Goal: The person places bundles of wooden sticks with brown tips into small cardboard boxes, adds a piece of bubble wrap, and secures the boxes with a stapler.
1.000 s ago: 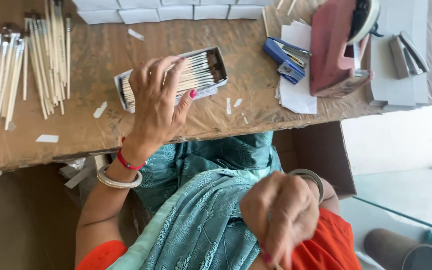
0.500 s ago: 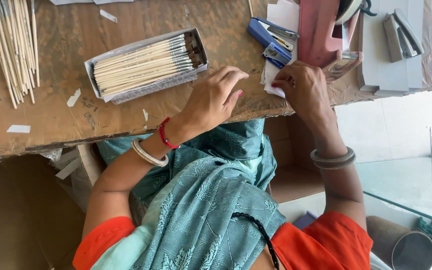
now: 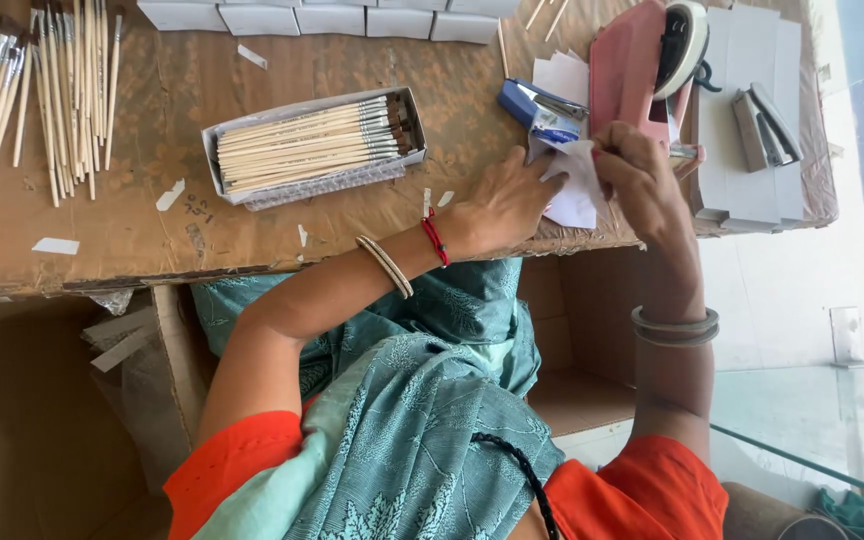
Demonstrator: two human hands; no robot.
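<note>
Shifted rightward since half a second ago: both hands, now meeting at the bench's near edge toward the right corner. Left hand (image 3: 502,205) spread flat, pressing white paper slips (image 3: 574,190); right hand (image 3: 637,180) pinched on one slip beside the pink tape dispenser (image 3: 642,70). Farther in, open tray of brushes (image 3: 312,145) filled, not yet closed or sealed. Along the far edge, white boxes (image 3: 312,18) lined up; at the left edge, loose brushes (image 3: 32,100) unpacked.
</note>
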